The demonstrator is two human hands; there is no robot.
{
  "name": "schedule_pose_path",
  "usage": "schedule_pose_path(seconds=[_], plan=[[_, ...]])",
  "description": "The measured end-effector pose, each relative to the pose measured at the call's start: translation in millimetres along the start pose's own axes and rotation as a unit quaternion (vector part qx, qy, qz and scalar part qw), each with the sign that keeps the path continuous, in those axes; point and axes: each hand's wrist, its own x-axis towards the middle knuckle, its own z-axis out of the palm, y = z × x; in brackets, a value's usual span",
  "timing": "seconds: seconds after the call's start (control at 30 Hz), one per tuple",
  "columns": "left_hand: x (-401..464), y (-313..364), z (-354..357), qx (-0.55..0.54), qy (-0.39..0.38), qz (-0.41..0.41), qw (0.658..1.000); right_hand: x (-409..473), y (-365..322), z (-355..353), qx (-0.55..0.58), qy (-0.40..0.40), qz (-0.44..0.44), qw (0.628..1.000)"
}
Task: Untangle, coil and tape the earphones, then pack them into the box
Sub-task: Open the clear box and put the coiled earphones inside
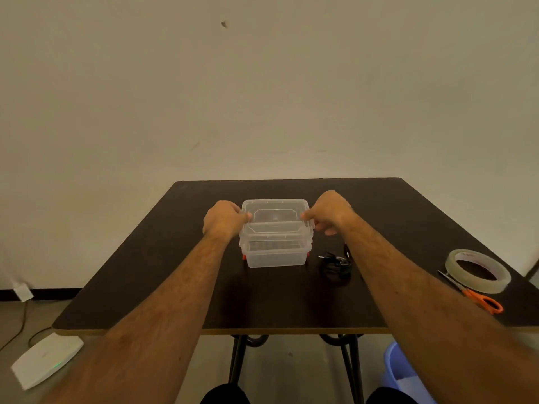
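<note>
A clear plastic box (276,256) with red side latches stands in the middle of the dark table (291,301). Its clear lid (275,218) is held a little above the box, its front edge raised off the rim. My left hand (224,218) grips the lid's left edge and my right hand (328,212) grips its right edge. A tangled bundle of black earphones (335,263) lies on the table just right of the box, beside my right forearm.
A roll of clear tape (478,271) and orange-handled scissors (478,298) lie at the table's right edge. On the floor are a white device (46,360) at the left with a cable, and a blue bucket (405,371) at the lower right.
</note>
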Motion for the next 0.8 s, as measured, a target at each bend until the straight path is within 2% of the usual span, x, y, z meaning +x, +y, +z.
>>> schedule_pose_path(seconds=[0.23,0.37,0.57,0.7,0.8], plan=[[9.4,10.6,0.0,-0.112,0.038,0.011,0.993,2.8,-13.1,-30.3,0.171,-0.025,-0.02,0.985],[11.6,13.4,6.6,-0.149,0.057,0.009,0.987,4.0,-12.6,-35.3,0.22,-0.042,-0.057,0.973],[15.1,15.5,11.9,-0.211,0.078,0.003,0.974,13.2,-3.4,-32.2,0.201,-0.009,-0.142,0.969],[18.7,22.6,15.5,-0.252,0.067,0.014,0.965,20.1,0.8,-34.1,0.168,0.053,-0.202,0.964],[20.2,29.7,21.5,-0.26,0.045,0.021,0.964,27.8,8.0,-29.9,0.102,0.094,-0.225,0.964]])
